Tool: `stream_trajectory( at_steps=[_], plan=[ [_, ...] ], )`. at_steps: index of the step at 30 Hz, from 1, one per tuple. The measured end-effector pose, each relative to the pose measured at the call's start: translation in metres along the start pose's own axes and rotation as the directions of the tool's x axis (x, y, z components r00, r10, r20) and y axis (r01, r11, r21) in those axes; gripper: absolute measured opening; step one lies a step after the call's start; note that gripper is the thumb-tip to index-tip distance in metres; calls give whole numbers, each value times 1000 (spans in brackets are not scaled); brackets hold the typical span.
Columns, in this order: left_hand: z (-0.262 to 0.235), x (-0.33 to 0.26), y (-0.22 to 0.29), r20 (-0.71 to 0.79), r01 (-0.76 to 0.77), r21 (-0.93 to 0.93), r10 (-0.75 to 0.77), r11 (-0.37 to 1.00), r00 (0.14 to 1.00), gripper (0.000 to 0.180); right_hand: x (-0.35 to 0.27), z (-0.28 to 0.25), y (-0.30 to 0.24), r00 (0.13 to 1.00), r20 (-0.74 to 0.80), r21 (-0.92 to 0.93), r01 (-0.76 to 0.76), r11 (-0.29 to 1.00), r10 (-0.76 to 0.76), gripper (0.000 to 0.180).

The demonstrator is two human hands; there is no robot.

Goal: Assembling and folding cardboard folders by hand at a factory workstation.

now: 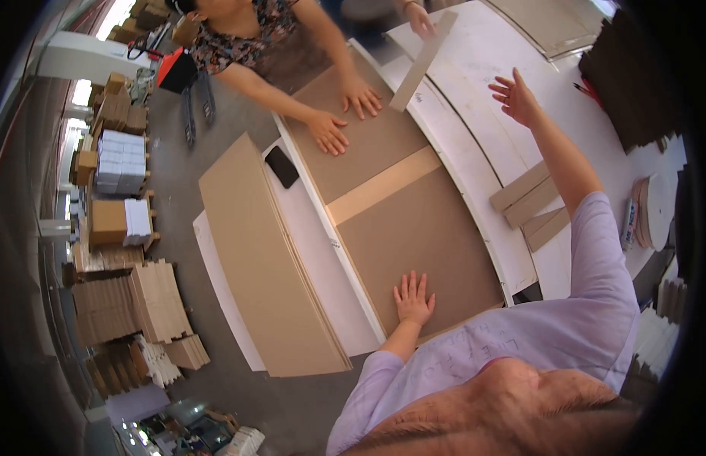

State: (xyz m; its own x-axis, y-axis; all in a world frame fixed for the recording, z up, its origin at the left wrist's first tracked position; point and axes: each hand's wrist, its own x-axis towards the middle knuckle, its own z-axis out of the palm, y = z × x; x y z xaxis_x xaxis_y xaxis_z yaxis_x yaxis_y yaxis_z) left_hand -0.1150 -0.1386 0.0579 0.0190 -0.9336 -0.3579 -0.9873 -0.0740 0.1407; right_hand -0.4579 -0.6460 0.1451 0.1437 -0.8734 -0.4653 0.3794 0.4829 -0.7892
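Note:
My left hand (413,300) lies flat, fingers spread, on the near grey-brown cardboard panel (425,243). A lighter tan strip (383,185) separates this panel from a similar far panel (368,148). My right hand (516,99) is stretched out over the white table (474,68), holding nothing, fingers apart. Across from me, a person in a flowered top presses both hands (328,132) on the far panel. Beside the panel's far right corner is a narrow grey cardboard strip (423,64), tilted; another person's hand (420,20) is next to its upper end, and its grip is unclear.
Large cardboard sheets (269,258) are stacked at the left, near a black flat object (281,167). Short cardboard strips (526,196) and a white tape roll (655,213) lie at the right. Dark sheets (634,83) stand behind. A pallet jack (187,87) and stacked boxes (121,163) line the floor.

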Motion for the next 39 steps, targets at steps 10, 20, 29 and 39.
stream_trajectory(
  at_steps=[10, 20, 29, 39],
  plan=[
    [-26, 20, -6, -233, -28, -305, -46, 952, 971, 60, 29, 166, 93, 969, 225, 181, -149, 972, 107, 56],
    [-114, 149, -21, -85, -239, -868, -345, -435, 935, 67, -78, 237, 174, 960, 222, 86, -194, 977, 171, 10],
    [-124, 174, -72, 66, -194, -750, -363, -633, 929, 38, -147, 199, 162, 444, 895, -444, 896, 12, 35, 43],
    [-116, 195, -79, 192, -74, -702, -288, -708, 938, 42, -88, 219, 168, 484, 864, -453, 868, -206, 137, 59]
  ],
)
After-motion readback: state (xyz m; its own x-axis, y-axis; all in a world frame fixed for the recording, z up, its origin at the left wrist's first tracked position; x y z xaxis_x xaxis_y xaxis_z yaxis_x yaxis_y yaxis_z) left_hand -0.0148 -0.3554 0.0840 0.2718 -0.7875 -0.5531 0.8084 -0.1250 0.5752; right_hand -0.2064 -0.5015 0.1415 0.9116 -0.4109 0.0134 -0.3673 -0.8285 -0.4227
